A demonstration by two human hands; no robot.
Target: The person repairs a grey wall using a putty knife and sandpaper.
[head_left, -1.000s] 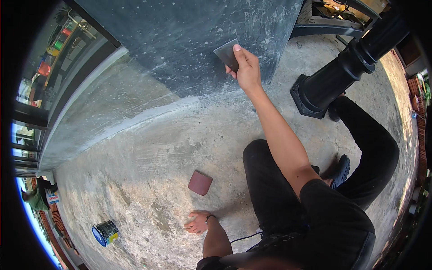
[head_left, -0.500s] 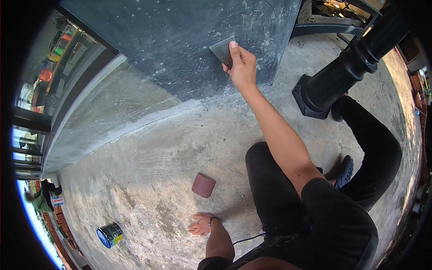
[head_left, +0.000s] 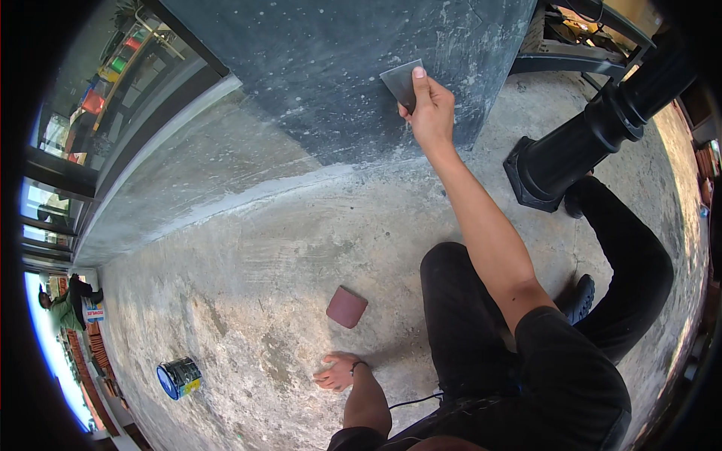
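Note:
Gripped in my right hand (head_left: 432,113) is a thin, flat grey scraper blade (head_left: 397,80), held at the face of a dark grey, white-speckled wall (head_left: 308,52); I cannot tell whether it touches. My thumb lies over the blade. Down on the concrete, my left hand (head_left: 337,371) rests with fingers spread and holds nothing. Just beyond it lies a reddish-brown square sheet or pad (head_left: 346,307), apart from my fingers.
A tin with a blue lid (head_left: 178,378) lies at the lower left. A black post with a wide base (head_left: 556,161) stands right of the wall, beside my bent legs. At far left are glazed frames (head_left: 105,90) and another person (head_left: 69,304) in green.
The view has shifted, moving the wall and post rightward in the picture. My right hand has moved slightly along the wall with the blade. My left hand stays on the floor.

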